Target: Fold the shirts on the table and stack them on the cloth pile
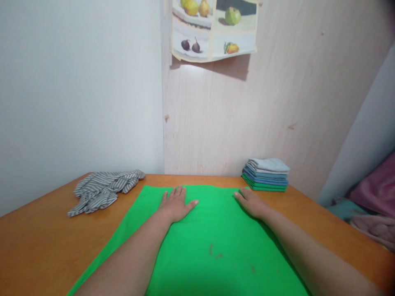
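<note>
A bright green cloth [212, 230] lies spread flat over the middle of the table, running out of view at the bottom. A few brownish stains mark its lower middle. My left hand [175, 205] rests palm down on its far left part, fingers stretched out and thumb apart. At the far right corner, my right hand [251, 202] touches the cloth's edge, thumb and fingers extended, with nothing gripped that I can see. Just behind that hand stands a neat stack of folded cloths [266, 174], grey on top, blue in between and green below.
A crumpled grey-and-white striped cloth [108, 189] lies at the back left of the orange-brown table [37, 246]. Walls close off the back, with a fruit picture sheet [212, 33] hung above. Pink fabric [376, 185] is heaped beyond the table's right edge.
</note>
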`<state>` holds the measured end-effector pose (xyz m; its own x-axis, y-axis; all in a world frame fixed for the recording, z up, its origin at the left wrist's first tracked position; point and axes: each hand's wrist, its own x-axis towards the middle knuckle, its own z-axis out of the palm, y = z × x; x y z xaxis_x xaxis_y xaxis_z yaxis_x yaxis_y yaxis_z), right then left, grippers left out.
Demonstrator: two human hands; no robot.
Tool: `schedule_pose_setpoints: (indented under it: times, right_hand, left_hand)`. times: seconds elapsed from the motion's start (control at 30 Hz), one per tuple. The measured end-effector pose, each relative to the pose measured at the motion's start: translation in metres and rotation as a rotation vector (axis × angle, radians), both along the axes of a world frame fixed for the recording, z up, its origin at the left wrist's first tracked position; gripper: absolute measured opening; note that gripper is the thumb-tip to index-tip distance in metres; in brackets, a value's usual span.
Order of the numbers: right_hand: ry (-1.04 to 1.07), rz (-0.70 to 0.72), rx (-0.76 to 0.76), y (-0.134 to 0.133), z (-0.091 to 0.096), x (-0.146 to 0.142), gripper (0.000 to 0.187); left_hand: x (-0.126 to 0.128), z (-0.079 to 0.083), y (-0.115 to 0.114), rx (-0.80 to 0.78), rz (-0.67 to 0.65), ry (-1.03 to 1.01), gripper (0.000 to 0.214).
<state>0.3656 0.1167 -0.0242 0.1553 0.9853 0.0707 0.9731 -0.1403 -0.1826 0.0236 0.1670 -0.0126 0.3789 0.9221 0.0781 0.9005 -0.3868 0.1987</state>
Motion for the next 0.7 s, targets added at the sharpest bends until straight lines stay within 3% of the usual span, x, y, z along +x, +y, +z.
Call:
schedule_pose_setpoints:
  times: [0.27,0.47,0.7]
  right_hand:
    - [-0.041,-0.024,-0.023,-0.018,-0.003,-0.007,0.09]
    - [-0.027,0.148,-0.065,-0.031,0.006,-0.033,0.093]
    - [-0.025,0.146,-0.107,-0.032,0.01,-0.034,0.093]
  left_hand:
    - [-0.001,0.003,-0.002,0.008,0.005,0.017,0.103]
    - [-0.001,0.001,0.0,0.012,0.009,0.029,0.101]
    - [-0.002,0.005,-0.002,0.02,-0.005,0.02,0.101]
